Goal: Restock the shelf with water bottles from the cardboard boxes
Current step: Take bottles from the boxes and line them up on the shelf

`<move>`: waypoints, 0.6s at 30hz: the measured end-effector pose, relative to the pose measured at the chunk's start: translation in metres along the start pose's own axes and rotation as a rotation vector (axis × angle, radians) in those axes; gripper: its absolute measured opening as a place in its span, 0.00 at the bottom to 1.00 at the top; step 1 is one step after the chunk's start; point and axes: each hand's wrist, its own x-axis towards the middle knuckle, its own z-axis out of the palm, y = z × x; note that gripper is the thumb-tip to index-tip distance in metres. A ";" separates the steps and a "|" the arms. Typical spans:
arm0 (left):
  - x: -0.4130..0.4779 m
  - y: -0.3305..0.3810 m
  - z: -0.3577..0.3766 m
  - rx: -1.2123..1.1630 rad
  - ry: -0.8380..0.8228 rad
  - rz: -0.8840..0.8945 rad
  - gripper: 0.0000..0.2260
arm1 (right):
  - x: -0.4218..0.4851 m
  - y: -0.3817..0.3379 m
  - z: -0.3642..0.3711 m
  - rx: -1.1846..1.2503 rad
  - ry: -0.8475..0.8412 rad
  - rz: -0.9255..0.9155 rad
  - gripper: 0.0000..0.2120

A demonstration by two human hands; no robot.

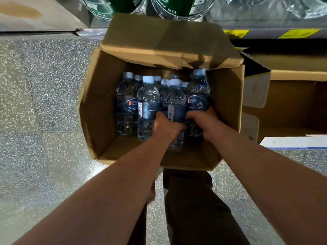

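Head view: both hands grip bottles inside the box.

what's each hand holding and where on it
The left hand grips the middle bottle low on its body; the right hand grips the rightmost bottle likewise.

Open cardboard box on floor, flaps up. Inside, toward the far wall: cluster of upright clear water bottles, pale blue caps, dark blue labels. Near part bare.
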 end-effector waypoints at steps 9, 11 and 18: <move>-0.051 0.024 -0.054 -0.427 -0.150 0.073 0.33 | -0.075 -0.011 -0.005 0.079 0.018 0.073 0.30; -0.066 0.031 -0.065 -0.421 -0.185 0.121 0.31 | -0.094 -0.012 -0.007 0.065 0.000 0.081 0.35; -0.138 0.040 -0.101 -0.351 -0.212 0.312 0.18 | -0.169 -0.027 -0.021 0.080 -0.029 -0.037 0.40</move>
